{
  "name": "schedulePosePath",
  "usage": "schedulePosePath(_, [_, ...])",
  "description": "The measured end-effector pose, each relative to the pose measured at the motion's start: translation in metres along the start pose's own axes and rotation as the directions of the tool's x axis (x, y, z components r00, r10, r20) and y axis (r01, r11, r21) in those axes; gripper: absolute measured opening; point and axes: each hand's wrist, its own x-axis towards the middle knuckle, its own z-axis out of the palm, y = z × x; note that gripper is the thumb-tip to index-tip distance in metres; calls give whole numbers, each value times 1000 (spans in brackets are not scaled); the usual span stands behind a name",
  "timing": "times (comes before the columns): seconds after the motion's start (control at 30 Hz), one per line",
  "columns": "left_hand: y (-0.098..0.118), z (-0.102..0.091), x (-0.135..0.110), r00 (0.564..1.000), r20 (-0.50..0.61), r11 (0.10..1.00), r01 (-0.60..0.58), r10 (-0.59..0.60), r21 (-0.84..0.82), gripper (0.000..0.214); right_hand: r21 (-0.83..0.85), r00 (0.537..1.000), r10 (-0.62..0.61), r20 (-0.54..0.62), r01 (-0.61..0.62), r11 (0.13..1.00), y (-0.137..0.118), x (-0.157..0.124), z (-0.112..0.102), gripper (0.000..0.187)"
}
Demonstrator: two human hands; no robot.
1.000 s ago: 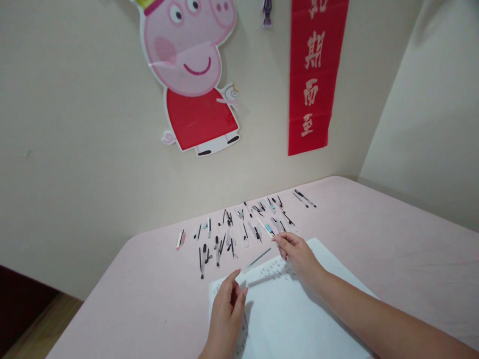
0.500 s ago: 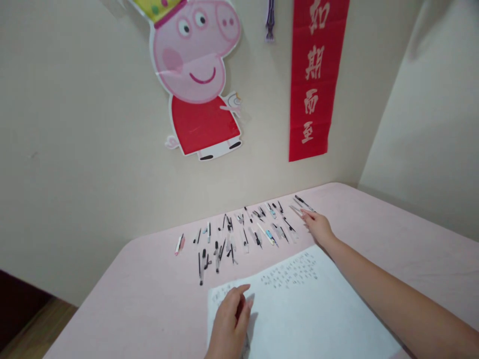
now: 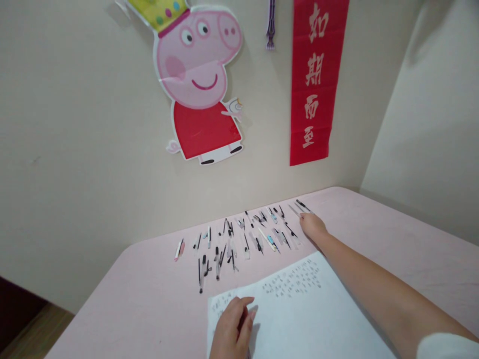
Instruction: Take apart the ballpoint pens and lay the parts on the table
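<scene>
My right hand point(image 3: 312, 225) reaches to the far right end of a row of several pens and pen parts point(image 3: 243, 237) laid out on the pink table point(image 3: 149, 299). Its fingertips are curled together on a thin pen point(image 3: 295, 210) lying beside a black pen point(image 3: 305, 206). My left hand point(image 3: 234, 326) rests flat, fingers stretched out, on the near left corner of a white sheet of paper point(image 3: 299, 319) with handwritten characters.
A pink-and-white pen point(image 3: 179, 249) lies apart at the left end of the row. The table stands in a wall corner; a cartoon pig cutout point(image 3: 198, 85) and a red banner point(image 3: 312, 80) hang on the wall. The table's left edge drops to the floor point(image 3: 33, 329).
My right hand left the paper, where it held a thin pen, and moved out to the far right end of the row. The left hand stayed on the paper.
</scene>
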Motion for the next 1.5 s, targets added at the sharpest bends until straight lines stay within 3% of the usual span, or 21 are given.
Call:
schedulePosePath(0.33, [-2,1,0,1000,5,1000,-8,8,15,41,-9,1000,11,11,-11,1000,-6,-6,-8,35])
schedulePosePath(0.47, [-1,2,0,1000,12,1000,-3,3,-6,40,23,998,-58,-12,58,998,-10,-28,-20,39])
schedulePosePath(0.57, [1,2,1,999,33,999,-15,16,-28,40,71,987,-161,-2,161,984,-22,-61,-26,35])
schedulePosePath(0.67, [2,-1,3,997,60,999,-36,38,-40,38,226,931,-363,40,346,911,-43,-102,-27,20])
schedulePosePath(0.73, [3,-4,5,994,96,998,-48,51,-30,36,297,908,-406,102,362,884,-59,-128,-26,7])
schedulePosePath(0.83, [2,-6,6,989,136,998,-62,64,-19,33,359,845,-506,172,424,832,-79,-156,-23,10])
schedulePosePath(0.9, [2,-5,5,993,99,997,-69,72,-34,32,397,816,-544,197,441,805,-86,-166,-20,13])
schedulePosePath(1.03, [0,0,3,997,17,996,-69,70,-64,36,410,825,-527,205,417,811,-86,-173,-12,14])
schedulePosePath(1.3, [-5,1,5,995,68,996,-62,67,-69,34,321,817,-555,155,490,811,-80,-172,-8,27])
schedulePosePath(1.5, [-6,1,5,998,43,995,-51,55,-82,34,192,890,-457,13,446,874,-70,-153,-15,15])
